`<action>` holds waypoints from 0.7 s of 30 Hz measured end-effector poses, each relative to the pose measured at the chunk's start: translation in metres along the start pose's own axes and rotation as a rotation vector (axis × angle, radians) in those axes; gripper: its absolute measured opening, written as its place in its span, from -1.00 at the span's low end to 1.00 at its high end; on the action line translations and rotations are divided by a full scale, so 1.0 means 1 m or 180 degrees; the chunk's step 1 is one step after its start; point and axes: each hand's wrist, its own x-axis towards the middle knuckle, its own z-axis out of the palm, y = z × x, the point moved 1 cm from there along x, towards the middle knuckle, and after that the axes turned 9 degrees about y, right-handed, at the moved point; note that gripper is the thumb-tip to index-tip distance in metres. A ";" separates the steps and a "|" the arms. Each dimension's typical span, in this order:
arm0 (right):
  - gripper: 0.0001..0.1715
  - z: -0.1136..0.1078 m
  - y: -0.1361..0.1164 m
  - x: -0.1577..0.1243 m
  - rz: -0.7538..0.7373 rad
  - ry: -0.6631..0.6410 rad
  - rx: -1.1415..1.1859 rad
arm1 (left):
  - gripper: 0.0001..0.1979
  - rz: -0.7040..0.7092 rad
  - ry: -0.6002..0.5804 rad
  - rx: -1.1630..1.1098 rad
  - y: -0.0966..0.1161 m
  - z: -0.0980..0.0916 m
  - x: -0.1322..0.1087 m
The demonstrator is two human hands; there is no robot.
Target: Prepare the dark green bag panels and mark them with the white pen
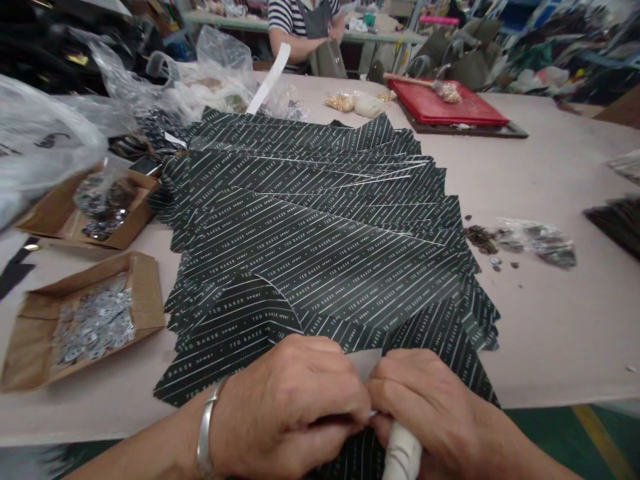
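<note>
Both hands meet at the bottom centre, over the table's near edge. My left hand (305, 400), with a silver bangle at the wrist, is closed in a pinch on a dark fabric piece (235, 320) printed with white diagonal lines and lettering. Touching it, my right hand (430, 400) is also closed on the fabric. A tiny shiny bit shows between the fingertips, too small to name. Below the right hand juts a white wrapped, rounded thing (403, 450), perhaps a taped finger. Ahead lies a fanned stack of the same printed fabric (320, 253).
At left, an open cardboard box (145, 293) holds metal washer-like pieces; another box (55, 213) holds a bag of metal parts. Plastic bags (45, 140) crowd behind. Loose dark metal bits (481, 239) lie right. A red tray (450, 107) is farther back, near a person in stripes (287, 20).
</note>
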 end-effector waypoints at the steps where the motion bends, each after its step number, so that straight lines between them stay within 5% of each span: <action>1: -0.73 0.000 0.000 0.000 0.0032 -0.0021 0.0128 | -0.84 0.0005 0.0035 -0.0105 0.000 0.001 0.000; 13: -0.78 0.014 -0.001 -0.009 -0.0035 0.0098 0.0064 | -0.74 0.0134 0.0009 -0.0149 -0.006 0.005 -0.008; 21: -0.80 0.007 -0.002 -0.003 -0.0300 0.0162 -0.0392 | -0.93 -0.0037 0.0451 0.0819 -0.001 0.000 -0.017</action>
